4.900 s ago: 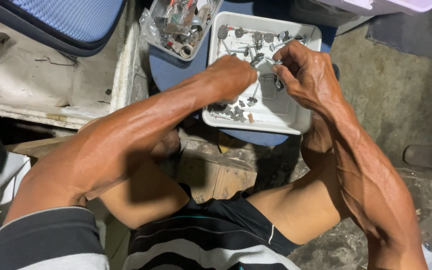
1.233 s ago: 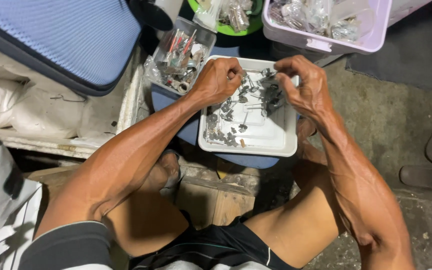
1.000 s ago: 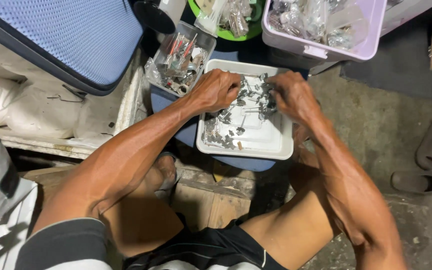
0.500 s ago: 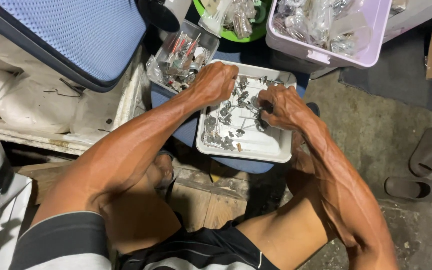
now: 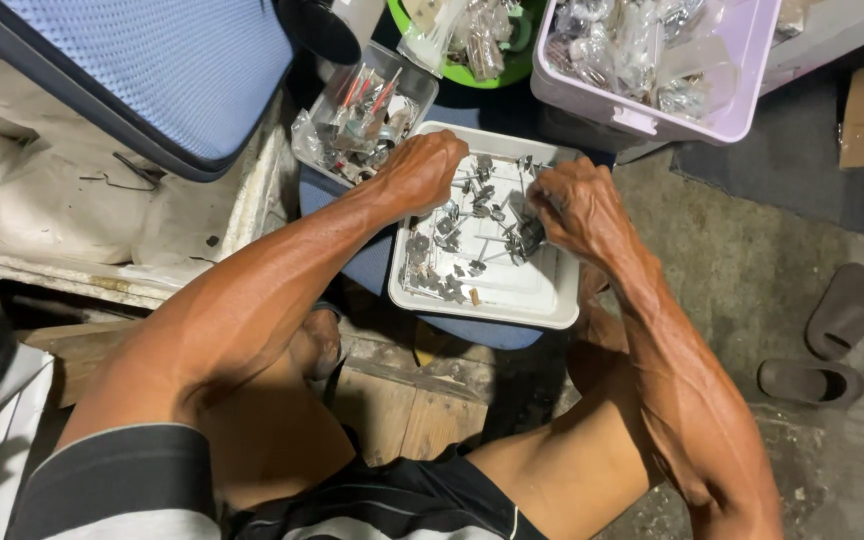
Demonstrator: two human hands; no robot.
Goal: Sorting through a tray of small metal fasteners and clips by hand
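Both hands work inside a shallow white rectangular plastic tray (image 5: 522, 295) scattered with small grey metal parts (image 5: 452, 240). The left hand (image 5: 422, 170) is fisted, fingers curled together; the right hand (image 5: 577, 205) has fingers bunched, their grip hidden.

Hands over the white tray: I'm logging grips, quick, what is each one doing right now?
Left hand: curled closed over the small metal parts; what it holds cannot be told.
Right hand: curled closed; contents hidden.
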